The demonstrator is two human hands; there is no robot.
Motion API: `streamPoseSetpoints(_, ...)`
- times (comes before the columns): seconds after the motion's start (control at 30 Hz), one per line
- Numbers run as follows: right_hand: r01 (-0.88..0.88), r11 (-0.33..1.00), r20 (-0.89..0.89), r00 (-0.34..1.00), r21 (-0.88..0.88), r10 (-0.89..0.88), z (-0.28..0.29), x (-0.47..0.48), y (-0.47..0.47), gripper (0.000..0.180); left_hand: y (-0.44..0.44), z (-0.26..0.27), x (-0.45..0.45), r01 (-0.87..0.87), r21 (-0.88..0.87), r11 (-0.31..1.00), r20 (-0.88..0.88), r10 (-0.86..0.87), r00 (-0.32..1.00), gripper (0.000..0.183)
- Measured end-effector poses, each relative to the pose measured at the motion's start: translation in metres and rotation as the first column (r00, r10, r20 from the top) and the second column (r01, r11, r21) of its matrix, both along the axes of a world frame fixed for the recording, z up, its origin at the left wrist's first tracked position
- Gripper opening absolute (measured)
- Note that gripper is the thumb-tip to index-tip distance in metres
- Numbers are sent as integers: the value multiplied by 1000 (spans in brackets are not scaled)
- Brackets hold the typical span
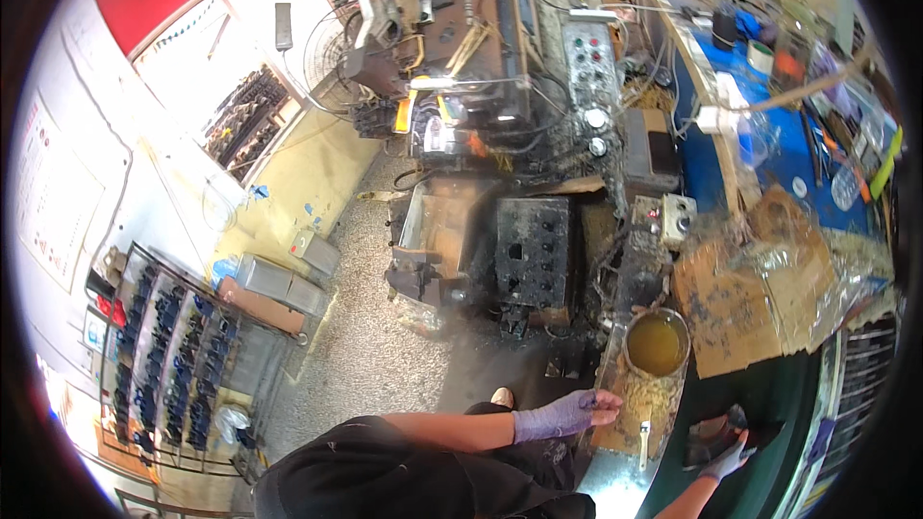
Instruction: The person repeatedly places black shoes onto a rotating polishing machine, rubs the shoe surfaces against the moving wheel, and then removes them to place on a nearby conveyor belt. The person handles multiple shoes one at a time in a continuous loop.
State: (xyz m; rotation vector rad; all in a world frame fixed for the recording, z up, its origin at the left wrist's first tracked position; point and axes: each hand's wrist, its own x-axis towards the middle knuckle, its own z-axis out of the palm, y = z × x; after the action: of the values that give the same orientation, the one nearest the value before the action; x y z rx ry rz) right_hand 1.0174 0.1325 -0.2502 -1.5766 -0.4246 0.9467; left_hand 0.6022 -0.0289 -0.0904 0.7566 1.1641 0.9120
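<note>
My right hand (728, 458), in a pale fingerless glove, grips a dark shoe (707, 440) over a green conveyor belt (764, 404). Part of the shoe is blurred and covered by the hand. My left hand (577, 414), in a lavender fingerless glove, holds nothing, its fingertips over the edge of a stained board (609, 440). A flat brush (644, 443) with a white handle lies on that board, right of the left fingertips. Beyond the brush stands a round pot (656, 342) of yellowish-brown liquid.
Torn cardboard (735, 303) and clear plastic lie beyond the belt. A blackened metal block (537, 252) with holes stands ahead, below a large machine (461, 50) with a button panel (593, 58). A rack (173, 360) of dark items stands at left.
</note>
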Motion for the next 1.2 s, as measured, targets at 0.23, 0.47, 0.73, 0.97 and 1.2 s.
streamPoseSetpoints(0.23,-302,937,-530,773,177,349,104,-159,-35,63,4,-6,-48,27,39,999,48,-29,998,45)
streamPoseSetpoints(0.47,-541,797,-655,504,269,563,173,-341,-57,63,15,21,-100,-16,57,998,291,-1,957,77)
streamPoseSetpoints(0.73,-688,641,-642,330,339,693,219,-528,-90,64,-15,85,-261,-328,85,941,677,187,712,99)
streamPoseSetpoints(0.97,-786,525,-237,469,328,851,226,-723,-82,63,-30,102,-432,-630,88,771,643,439,628,89)
streamPoseSetpoints(1.2,-764,419,-201,369,490,907,250,-849,-39,57,16,119,-556,-671,244,700,576,452,681,96)
